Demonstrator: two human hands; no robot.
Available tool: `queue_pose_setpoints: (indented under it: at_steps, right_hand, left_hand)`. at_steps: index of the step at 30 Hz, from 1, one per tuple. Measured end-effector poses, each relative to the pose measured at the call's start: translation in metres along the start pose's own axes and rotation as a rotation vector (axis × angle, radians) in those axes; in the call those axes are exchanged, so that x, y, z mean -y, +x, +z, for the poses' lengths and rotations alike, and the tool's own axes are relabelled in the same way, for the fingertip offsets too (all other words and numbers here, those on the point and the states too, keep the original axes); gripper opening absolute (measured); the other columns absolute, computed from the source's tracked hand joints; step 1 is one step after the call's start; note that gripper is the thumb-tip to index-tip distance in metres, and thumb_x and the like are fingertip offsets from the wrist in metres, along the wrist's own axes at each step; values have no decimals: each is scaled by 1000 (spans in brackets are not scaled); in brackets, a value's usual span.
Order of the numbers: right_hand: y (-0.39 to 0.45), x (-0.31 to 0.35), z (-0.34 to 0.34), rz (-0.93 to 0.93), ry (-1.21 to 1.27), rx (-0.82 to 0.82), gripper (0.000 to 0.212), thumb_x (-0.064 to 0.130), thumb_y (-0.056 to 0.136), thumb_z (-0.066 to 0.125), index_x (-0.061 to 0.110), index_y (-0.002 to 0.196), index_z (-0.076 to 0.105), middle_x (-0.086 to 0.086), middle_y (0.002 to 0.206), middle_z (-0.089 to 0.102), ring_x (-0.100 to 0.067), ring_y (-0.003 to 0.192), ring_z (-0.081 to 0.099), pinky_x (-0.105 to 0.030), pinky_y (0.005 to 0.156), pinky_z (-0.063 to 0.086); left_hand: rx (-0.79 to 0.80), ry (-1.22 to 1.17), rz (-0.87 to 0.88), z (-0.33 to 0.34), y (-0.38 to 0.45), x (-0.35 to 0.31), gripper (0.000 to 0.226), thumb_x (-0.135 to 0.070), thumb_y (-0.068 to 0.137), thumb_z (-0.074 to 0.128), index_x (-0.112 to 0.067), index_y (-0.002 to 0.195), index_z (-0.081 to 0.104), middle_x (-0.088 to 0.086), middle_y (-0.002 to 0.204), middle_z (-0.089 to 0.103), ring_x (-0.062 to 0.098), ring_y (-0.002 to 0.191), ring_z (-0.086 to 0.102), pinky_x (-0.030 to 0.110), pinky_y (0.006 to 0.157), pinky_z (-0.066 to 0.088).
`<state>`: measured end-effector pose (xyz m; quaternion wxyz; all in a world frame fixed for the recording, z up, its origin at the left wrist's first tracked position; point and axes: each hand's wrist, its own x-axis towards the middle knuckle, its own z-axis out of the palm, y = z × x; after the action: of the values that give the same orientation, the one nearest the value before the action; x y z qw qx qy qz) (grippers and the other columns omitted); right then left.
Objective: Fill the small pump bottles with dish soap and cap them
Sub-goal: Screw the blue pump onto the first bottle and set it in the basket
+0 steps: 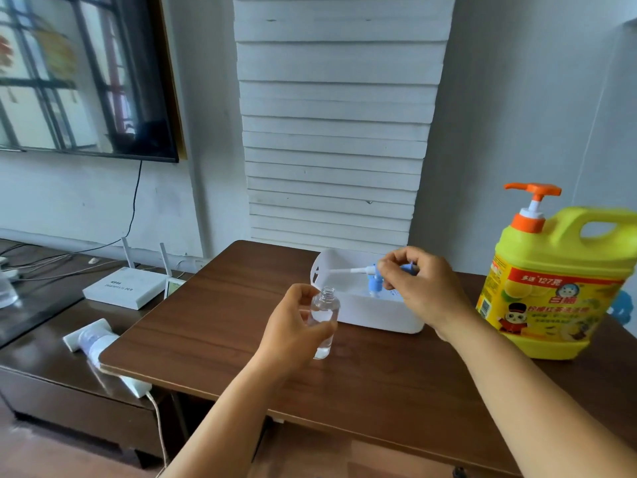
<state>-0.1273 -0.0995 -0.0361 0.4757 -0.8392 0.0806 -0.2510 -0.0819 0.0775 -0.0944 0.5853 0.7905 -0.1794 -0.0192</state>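
Gripping the uncapped small bottle (324, 313) upright above the surface (213, 326), the left hand (293, 326) steadied it while the right hand (418, 288) pinched its blue pump cap (374, 282) over the white bin (375, 313); any tilt risked spilling, and the dangling tube might drip.

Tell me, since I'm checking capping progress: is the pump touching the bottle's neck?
Apart. The head view shows the pump pinched in the right hand over the white bin, with a gap to the open bottle.

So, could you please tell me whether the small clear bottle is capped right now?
Uncapped: the small clear bottle shows a bare threaded neck; the right hand holds the pump cap apart.
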Motion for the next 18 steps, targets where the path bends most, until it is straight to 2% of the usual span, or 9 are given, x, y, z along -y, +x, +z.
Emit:
queue_pose_setpoints:
  at_steps: [2, 3, 6, 8, 12, 15, 18]
  right_hand:
    - [5, 8, 3, 23, 115, 9, 13, 21, 82, 66, 16, 70, 67, -5, 66, 66, -18, 68, 58, -26, 62, 46]
    - [7, 11, 6, 27, 152, 20, 15, 20, 82, 68, 18, 67, 67, -7, 67, 66, -17, 66, 58, -26, 63, 46]
    - [13, 16, 12, 14, 231, 31, 19, 23, 82, 70, 19, 64, 68, 0, 63, 64, -10, 59, 57, -31, 70, 49]
    - [18, 19, 14, -12, 237, 13, 21, 29, 84, 68, 19, 65, 67, 4, 62, 63, -7, 57, 58, -36, 71, 51]
    - [29, 30, 10, -77, 153, -37, 26, 30, 84, 67, 13, 64, 63, -2, 60, 59, -18, 63, 58, -46, 76, 55]
    - [33, 41, 7, -139, 60, 20, 26, 28, 80, 69, 5, 67, 67, -13, 66, 65, -21, 66, 59, -47, 77, 55]
    - [35, 47, 11, -211, -36, 106, 32, 37, 74, 70, 5, 68, 70, -23, 77, 68, -33, 65, 56, -51, 73, 54]
  left_hand:
    - [-2, -11, 5, -3, 0, -1, 34, -19, 77, 71, -28, 104, 52, -8, 96, 64, 2, 81, 61, 15, 60, 52]
    - [-4, -12, 5, -4, 1, -1, 33, -20, 77, 71, -30, 101, 51, -8, 96, 65, 3, 84, 61, 16, 61, 52]
    - [-3, -17, -2, -7, 2, 3, 34, -21, 77, 71, -39, 94, 47, -12, 97, 64, 5, 92, 60, 19, 67, 52]
    - [11, -4, 5, -8, 3, 6, 37, -18, 78, 70, -37, 100, 47, -13, 101, 62, 4, 95, 59, 15, 69, 49]
    - [43, 5, 26, -13, 5, 9, 54, -18, 74, 73, -30, 119, 45, -12, 111, 60, 1, 99, 58, 13, 77, 47]
    - [-45, -19, 106, -17, 7, 2, 65, -31, 74, 75, -30, 129, 42, -16, 112, 57, -2, 105, 55, 13, 84, 43]
    - [-146, -31, 194, -21, 13, -14, 45, -38, 80, 68, -29, 122, 57, -17, 107, 64, -4, 99, 58, 5, 80, 41]
